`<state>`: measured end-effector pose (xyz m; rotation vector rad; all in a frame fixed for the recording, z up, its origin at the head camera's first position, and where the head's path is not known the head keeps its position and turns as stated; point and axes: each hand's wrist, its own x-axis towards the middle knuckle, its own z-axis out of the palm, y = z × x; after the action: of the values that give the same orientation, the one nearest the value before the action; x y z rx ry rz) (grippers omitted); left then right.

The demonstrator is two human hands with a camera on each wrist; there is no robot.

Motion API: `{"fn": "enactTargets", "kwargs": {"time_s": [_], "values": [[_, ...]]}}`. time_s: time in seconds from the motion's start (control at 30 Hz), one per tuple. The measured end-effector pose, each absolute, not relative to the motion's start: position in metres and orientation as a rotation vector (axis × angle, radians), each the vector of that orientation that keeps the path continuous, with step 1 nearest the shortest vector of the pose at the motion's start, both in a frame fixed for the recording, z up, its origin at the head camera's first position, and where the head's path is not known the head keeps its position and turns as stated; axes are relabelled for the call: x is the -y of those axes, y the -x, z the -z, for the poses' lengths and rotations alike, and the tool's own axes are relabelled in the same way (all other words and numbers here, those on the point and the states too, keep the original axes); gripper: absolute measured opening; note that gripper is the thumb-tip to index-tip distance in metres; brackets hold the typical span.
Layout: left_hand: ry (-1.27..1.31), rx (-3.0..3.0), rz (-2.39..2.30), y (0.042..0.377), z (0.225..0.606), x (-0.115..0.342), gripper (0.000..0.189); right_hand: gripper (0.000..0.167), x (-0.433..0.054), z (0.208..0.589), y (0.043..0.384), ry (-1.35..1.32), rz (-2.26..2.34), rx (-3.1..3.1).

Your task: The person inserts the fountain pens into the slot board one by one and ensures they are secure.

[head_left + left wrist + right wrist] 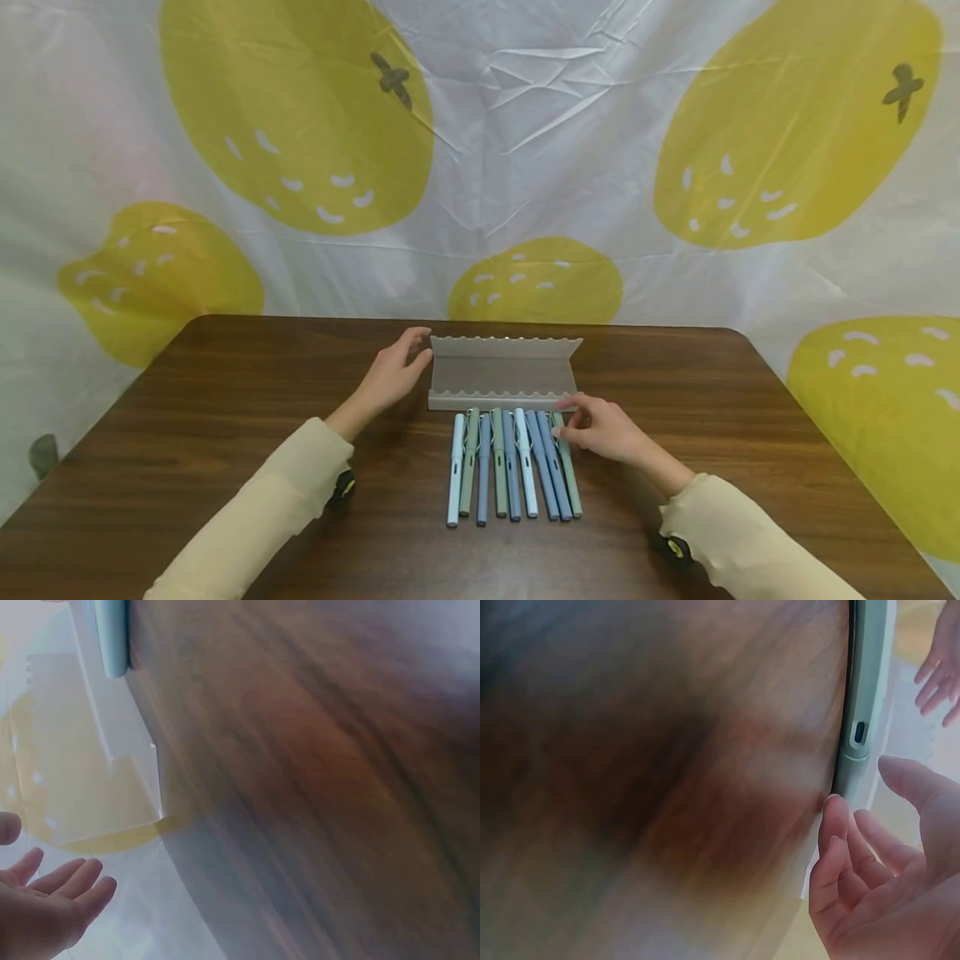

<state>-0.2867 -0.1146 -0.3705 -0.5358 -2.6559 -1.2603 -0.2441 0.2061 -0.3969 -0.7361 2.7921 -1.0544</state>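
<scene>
A pale grey holder (502, 402) with scalloped front and back edges lies on the table. Just in front of it several capped pens (483, 467) in light blue, green and slate blue lie side by side, clips near the far ends. My left hand (396, 367) is beside the holder's left end, fingers loosely extended and holding nothing; the left wrist view shows this hand (56, 904) too. At the row's right end, my right hand (603, 427) has its fingertips right at the cap of a green pen (861, 697). Thumb and fingers stand apart in the right wrist view.
The brown wooden table (247, 400) ends at a far edge close behind the holder. Behind it hangs a white cloth (525, 167) with yellow fruit prints. A small dark object (43, 456) shows at the table's left side.
</scene>
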Motion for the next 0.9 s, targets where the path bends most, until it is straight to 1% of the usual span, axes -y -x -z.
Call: {"fn": "enactTargets", "kwargs": {"time_s": [0.37,0.7,0.9], "values": [[0.369,2.599,1.37,0.304,0.369,0.103,0.028,0.039,-0.206,0.397,0.245,0.827,0.977,-2.809],[0.246,2.584,1.424,0.313,0.376,0.098,0.028,0.042,-0.211,0.389,0.242,0.833,0.948,-2.704],[0.201,2.582,1.431,0.314,0.376,0.094,0.027,0.039,-0.211,0.39,0.243,0.85,0.878,-2.703]]}}
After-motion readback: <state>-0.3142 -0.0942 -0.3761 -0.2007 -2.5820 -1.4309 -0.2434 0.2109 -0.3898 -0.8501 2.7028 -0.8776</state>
